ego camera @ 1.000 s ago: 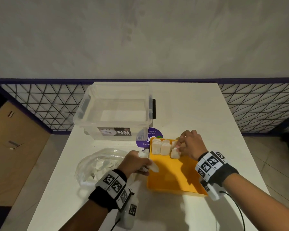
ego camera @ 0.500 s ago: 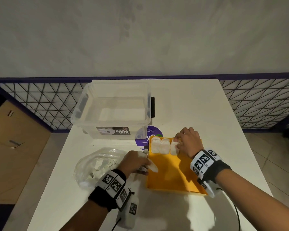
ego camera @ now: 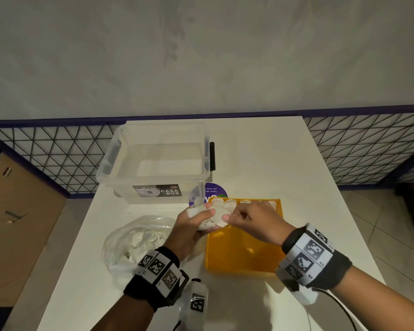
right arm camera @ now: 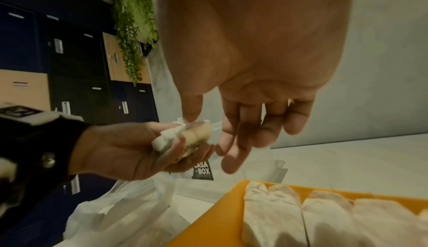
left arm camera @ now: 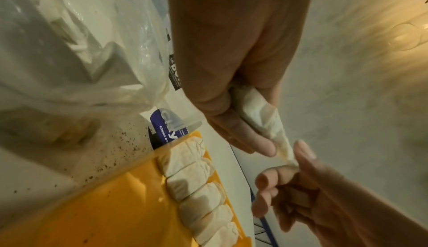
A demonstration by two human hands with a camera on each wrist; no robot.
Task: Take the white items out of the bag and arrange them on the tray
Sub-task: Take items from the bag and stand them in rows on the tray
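a row of white items (left arm camera: 197, 183) is already laid along the tray (ego camera: 239, 254) edge at 12 o'clock. a few more are gripped in the left hand (ego camera: 191, 225); one is being pinched by the right hand (ego camera: 256, 223). plenty are left in the bag (ego camera: 134, 242) at 9 o'clock; approx. early stage.

White table (ego camera: 261, 158) with clear storage box (ego camera: 158, 163), plastic bag (ego camera: 134, 240), yellow tray (ego camera: 239, 259), purple sticker (ego camera: 215, 191).
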